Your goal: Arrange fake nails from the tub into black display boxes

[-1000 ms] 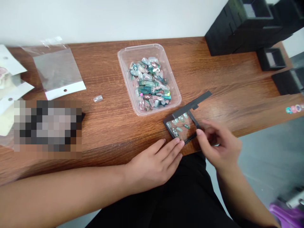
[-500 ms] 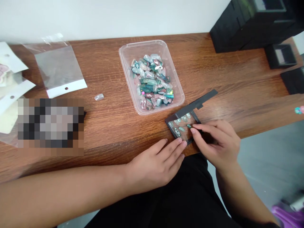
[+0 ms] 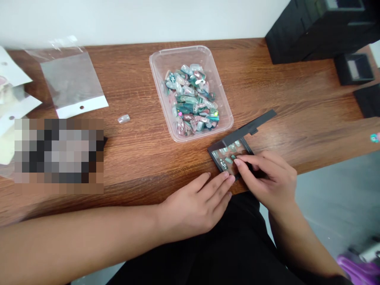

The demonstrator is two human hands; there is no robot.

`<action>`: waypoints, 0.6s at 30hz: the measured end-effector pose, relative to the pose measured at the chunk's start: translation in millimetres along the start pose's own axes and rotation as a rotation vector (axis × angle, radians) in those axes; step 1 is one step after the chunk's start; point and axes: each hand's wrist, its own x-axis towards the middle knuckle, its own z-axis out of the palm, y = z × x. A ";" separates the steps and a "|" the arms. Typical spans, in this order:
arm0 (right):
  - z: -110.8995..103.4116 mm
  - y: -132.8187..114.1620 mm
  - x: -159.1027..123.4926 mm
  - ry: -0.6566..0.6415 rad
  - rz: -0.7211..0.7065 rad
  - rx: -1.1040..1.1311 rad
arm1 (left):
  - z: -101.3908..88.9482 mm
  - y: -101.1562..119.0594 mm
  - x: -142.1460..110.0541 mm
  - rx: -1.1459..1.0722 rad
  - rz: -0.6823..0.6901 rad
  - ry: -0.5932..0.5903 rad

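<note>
A clear bag (image 3: 73,83) lies far left on the table (image 3: 142,158), a tub (image 3: 191,93) of nail tips mid-table. The left hand (image 3: 196,206) rests flat and released, fingertips against the small black case (image 3: 230,156), seemingly steadying it. The right hand (image 3: 267,178) presses fingertips on its clear top, gripping nothing. The case sits near the table's front edge, turned diagonally, its lid (image 3: 252,126) pointing up-right
</note>
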 end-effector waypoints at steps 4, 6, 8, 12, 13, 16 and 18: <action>-0.3 -3.7 0.3 -0.019 0.006 -0.013 | 0.0 0.2 0.4 -0.002 0.001 0.009; -0.3 -4.2 -0.5 -0.036 -0.003 -0.002 | 0.9 0.7 0.4 -0.004 -0.004 0.015; 0.5 -4.2 -1.6 -0.032 -0.024 0.001 | 1.7 1.3 0.1 -0.003 -0.007 0.024; 2.8 -3.9 -3.3 0.023 -0.033 -0.019 | 2.4 2.5 -1.5 0.001 -0.003 0.006; 2.3 -3.8 -3.6 0.027 -0.027 -0.021 | 2.4 2.6 -2.0 0.003 -0.001 -0.003; -6.3 -2.3 -3.8 0.043 0.000 0.000 | 2.6 2.5 -2.7 0.008 0.004 -0.006; -18.8 0.3 -1.3 0.078 0.064 0.064 | 2.7 2.1 -2.5 0.013 0.006 0.007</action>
